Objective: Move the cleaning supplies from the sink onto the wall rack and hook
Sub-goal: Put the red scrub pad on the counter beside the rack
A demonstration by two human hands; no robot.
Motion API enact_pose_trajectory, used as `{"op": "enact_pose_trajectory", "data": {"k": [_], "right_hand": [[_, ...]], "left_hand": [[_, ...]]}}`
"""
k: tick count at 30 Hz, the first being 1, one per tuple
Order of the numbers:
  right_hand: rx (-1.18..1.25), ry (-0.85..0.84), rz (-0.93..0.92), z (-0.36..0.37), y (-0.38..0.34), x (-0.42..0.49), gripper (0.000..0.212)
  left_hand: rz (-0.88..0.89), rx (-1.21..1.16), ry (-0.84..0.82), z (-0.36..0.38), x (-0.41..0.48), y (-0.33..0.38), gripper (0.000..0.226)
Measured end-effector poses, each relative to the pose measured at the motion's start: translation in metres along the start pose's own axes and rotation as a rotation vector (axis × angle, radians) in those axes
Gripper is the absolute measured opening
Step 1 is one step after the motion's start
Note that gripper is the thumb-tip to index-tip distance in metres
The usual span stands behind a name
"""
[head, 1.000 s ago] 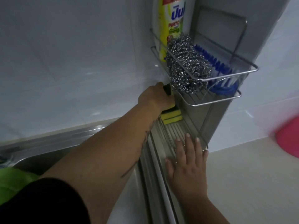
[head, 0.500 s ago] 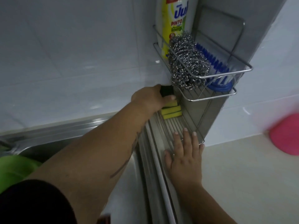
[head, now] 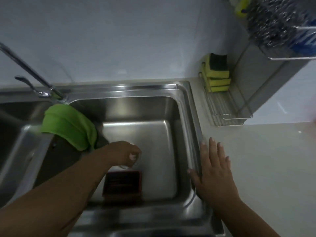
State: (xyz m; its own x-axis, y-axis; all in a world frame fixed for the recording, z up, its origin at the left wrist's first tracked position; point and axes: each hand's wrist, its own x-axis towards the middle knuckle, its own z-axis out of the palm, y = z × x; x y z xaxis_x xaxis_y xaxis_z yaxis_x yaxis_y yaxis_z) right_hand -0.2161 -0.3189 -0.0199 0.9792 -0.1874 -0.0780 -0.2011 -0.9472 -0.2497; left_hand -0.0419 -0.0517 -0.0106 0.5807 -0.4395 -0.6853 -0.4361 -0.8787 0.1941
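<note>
Left hand (head: 124, 155) was down in the sink (head: 186, 120), fingers curled loosely, holding nothing I could make out, just above a dark red pad (head: 122, 184). Right hand (head: 213, 170) lay flat and released on the sink's right rim. Sponges (head: 216, 72) sat stacked on the rack's lower shelf (head: 229, 115) at far right, green cloth (head: 68, 125) draped over the divider.

The sink (head: 183, 106) is brushed silver steel, and over its left divider hangs a bright green cloth (head: 68, 125); on the sink's floor lies a dark pad (head: 122, 184) with a red edge. Beyond the sink's far right corner, the lower shelf of the silver wire rack (head: 227, 106) carries stacked sponges (head: 216, 74), yellow with thin dark bands, the top one faced in near-black. Above them, the upper shelf shows a speckled grey steel scourer (head: 273, 19), a blue brush (head: 306, 41) and a yellow bottle (head: 241, 6) against the pale blue-white wall (head: 119, 40).
</note>
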Motion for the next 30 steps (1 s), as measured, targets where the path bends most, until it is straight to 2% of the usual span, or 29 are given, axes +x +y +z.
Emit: {"op": "enact_pose_trajectory", "data": {"k": [2, 5, 9, 13, 17, 20, 23, 26, 30], "right_hand": [[-0.027, -0.019, 0.006, 0.005, -0.001, -0.005, 0.084], [-0.022, -0.038, 0.023, 0.004, -0.003, -0.001, 0.085], [-0.022, -0.032, 0.029, 0.002, -0.006, 0.000, 0.086], [-0.017, -0.033, 0.037, 0.002, -0.005, 0.001, 0.087], [0.096, -0.033, 0.065, -0.003, -0.003, 0.003, 0.083], [0.243, -0.004, 0.148, -0.026, 0.011, 0.012, 0.081], [0.174, 0.065, 0.238, -0.043, 0.042, 0.019, 0.080], [0.084, 0.040, 0.288, -0.041, 0.071, 0.018, 0.081], [0.042, 0.047, 0.247, -0.032, 0.084, 0.016, 0.081]], "left_hand": [[-0.004, 0.101, -0.058, 0.032, -0.003, -0.018, 0.065], [-0.009, 0.122, -0.168, 0.070, -0.003, -0.036, 0.063], [-0.070, 0.148, -0.101, 0.102, 0.005, -0.045, 0.057], [-0.029, 0.038, -0.135, 0.091, 0.009, -0.039, 0.052], [-0.024, -0.313, -0.047, 0.038, -0.001, -0.008, 0.031], [0.013, -0.782, 0.042, -0.017, -0.015, 0.033, 0.018], [0.103, -1.122, 0.052, -0.074, -0.028, 0.085, 0.011], [0.177, -1.281, 0.102, -0.118, -0.027, 0.142, 0.009], [0.204, -1.404, 0.090, -0.153, -0.004, 0.210, 0.011]]}}
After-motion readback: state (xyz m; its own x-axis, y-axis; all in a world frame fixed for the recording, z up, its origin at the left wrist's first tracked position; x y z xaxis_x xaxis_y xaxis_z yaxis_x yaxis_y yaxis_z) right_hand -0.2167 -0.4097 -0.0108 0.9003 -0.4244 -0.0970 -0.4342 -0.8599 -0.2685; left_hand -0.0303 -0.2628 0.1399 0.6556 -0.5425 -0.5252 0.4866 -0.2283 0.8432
